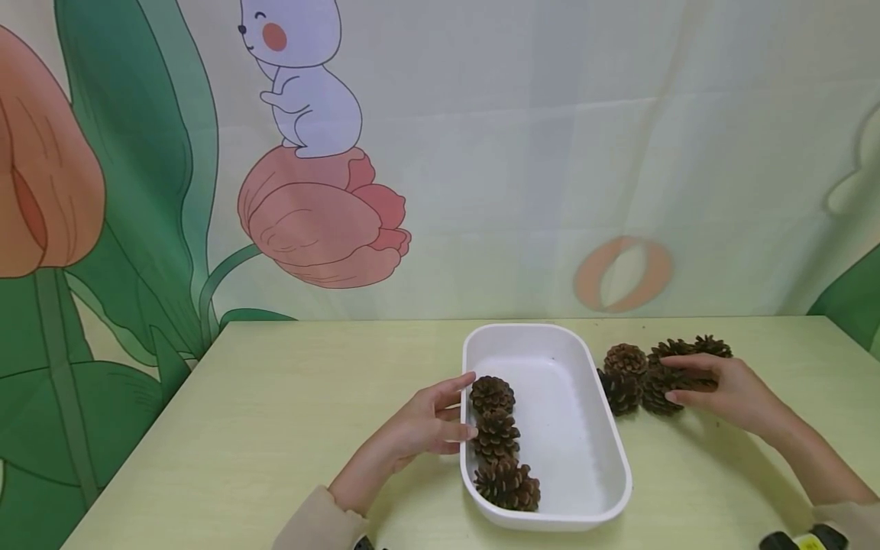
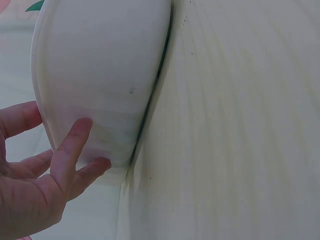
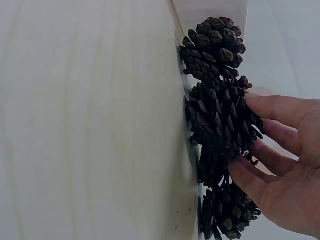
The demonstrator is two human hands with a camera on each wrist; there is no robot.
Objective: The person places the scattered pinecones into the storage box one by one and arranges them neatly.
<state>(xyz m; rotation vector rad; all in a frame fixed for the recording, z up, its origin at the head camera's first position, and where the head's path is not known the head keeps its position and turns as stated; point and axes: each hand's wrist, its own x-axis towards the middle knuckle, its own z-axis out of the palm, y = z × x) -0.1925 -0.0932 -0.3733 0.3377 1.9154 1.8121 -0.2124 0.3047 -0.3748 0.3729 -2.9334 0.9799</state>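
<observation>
A white tray (image 1: 564,428) stands on the table, with several brown pine cones (image 1: 496,435) in a row along its left wall. My left hand (image 1: 436,420) holds that wall, some fingers against the outside (image 2: 85,145) and others at the rim. To the tray's right lies a cluster of pine cones (image 1: 624,360). My right hand (image 1: 722,389) is at the cluster, its thumb and fingers spread around one pine cone (image 3: 222,120) and touching it. That pine cone seems to rest on the table among the others.
The pale wooden table (image 1: 275,428) extends on both sides of the tray. One pine cone (image 1: 619,391) lies close against the tray's right wall. Behind the table hangs a printed curtain (image 1: 481,153) with flowers and a white animal.
</observation>
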